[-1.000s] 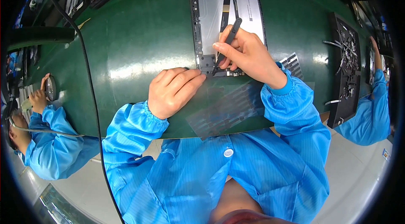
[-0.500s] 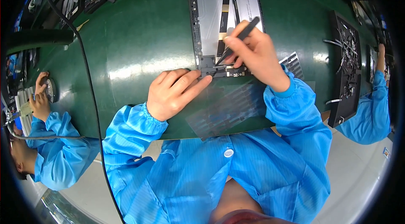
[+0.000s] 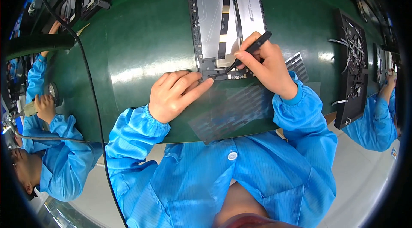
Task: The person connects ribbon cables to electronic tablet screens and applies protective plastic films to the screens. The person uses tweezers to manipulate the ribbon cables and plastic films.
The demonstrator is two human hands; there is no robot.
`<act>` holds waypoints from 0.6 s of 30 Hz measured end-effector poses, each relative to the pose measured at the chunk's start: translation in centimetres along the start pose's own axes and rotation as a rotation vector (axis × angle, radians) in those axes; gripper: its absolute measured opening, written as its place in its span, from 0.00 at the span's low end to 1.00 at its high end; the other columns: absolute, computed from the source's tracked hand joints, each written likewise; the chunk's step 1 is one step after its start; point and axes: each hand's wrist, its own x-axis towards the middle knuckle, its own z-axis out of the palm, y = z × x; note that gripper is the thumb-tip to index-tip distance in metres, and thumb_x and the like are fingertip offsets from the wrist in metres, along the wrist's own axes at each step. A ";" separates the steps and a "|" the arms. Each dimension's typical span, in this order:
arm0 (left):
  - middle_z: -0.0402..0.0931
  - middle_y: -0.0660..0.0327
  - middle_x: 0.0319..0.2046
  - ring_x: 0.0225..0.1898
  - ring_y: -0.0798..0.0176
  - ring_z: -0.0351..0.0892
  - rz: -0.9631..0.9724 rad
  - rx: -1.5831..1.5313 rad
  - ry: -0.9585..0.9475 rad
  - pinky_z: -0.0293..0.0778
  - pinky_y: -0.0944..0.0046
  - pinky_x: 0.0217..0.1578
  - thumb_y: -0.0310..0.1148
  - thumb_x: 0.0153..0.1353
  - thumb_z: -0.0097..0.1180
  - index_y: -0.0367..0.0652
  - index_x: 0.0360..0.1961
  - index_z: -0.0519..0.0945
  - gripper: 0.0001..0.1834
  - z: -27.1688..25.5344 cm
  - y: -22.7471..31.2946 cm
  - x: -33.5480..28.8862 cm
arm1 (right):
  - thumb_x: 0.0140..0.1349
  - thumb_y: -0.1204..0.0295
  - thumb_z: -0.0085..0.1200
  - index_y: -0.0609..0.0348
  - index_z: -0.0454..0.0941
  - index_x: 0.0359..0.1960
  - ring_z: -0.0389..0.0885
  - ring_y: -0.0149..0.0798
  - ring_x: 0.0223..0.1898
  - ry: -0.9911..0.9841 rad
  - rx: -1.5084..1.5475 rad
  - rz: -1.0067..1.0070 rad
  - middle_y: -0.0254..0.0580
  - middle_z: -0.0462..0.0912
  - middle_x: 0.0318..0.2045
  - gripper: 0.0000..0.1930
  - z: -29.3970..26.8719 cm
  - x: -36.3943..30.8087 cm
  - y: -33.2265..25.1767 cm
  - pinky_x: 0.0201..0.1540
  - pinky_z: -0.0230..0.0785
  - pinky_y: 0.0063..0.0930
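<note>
Holds a black pointed tool (image 3: 260,42) in the right hand (image 3: 271,66) over the near end of an opened flat device (image 3: 209,26) and rests the left hand (image 3: 172,93) at its near left corner, near a patterned clear sheet (image 3: 231,113).

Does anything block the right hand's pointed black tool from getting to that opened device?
Nothing visible does: the right hand holds the black tool with its tip at the near end of the device. The left hand is at its near left corner, and the clear sheet lies off its near edge.
</note>
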 end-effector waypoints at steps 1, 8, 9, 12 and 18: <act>0.80 0.65 0.41 0.40 0.61 0.80 0.001 0.001 -0.002 0.78 0.62 0.38 0.24 0.49 0.65 0.55 0.49 0.86 0.24 0.1 0.0 0.0 | 0.67 0.71 0.60 0.62 0.74 0.37 0.80 0.26 0.26 0.000 0.048 0.019 0.37 0.81 0.24 0.09 -0.1 0.0 -0.1 0.27 0.69 0.21; 0.77 0.63 0.40 0.40 0.60 0.80 -0.005 -0.015 0.012 0.78 0.62 0.38 0.26 0.45 0.63 0.56 0.49 0.87 0.26 0.4 0.4 0.0 | 0.67 0.70 0.60 0.62 0.73 0.37 0.84 0.29 0.27 -0.007 0.081 0.067 0.38 0.82 0.23 0.10 -0.2 -0.2 0.1 0.29 0.72 0.22; 0.77 0.63 0.40 0.40 0.59 0.80 -0.002 -0.001 0.009 0.78 0.61 0.38 0.27 0.44 0.63 0.56 0.49 0.87 0.26 0.4 0.5 0.1 | 0.67 0.70 0.60 0.62 0.73 0.37 0.84 0.29 0.27 -0.007 0.082 0.066 0.38 0.82 0.23 0.10 -0.2 -0.2 0.0 0.29 0.72 0.22; 0.76 0.63 0.40 0.39 0.59 0.80 -0.011 0.014 0.001 0.77 0.61 0.38 0.27 0.44 0.63 0.57 0.49 0.87 0.27 0.6 0.6 -0.1 | 0.68 0.69 0.60 0.62 0.73 0.37 0.83 0.29 0.27 -0.010 0.058 0.052 0.38 0.81 0.22 0.10 -0.1 -0.2 0.0 0.28 0.72 0.22; 0.76 0.63 0.39 0.39 0.59 0.79 -0.027 0.003 -0.007 0.77 0.61 0.37 0.26 0.43 0.64 0.56 0.49 0.87 0.27 0.6 0.7 0.1 | 0.68 0.68 0.60 0.61 0.73 0.36 0.83 0.29 0.26 0.005 0.037 0.045 0.38 0.81 0.22 0.10 -0.1 -0.2 0.1 0.27 0.70 0.23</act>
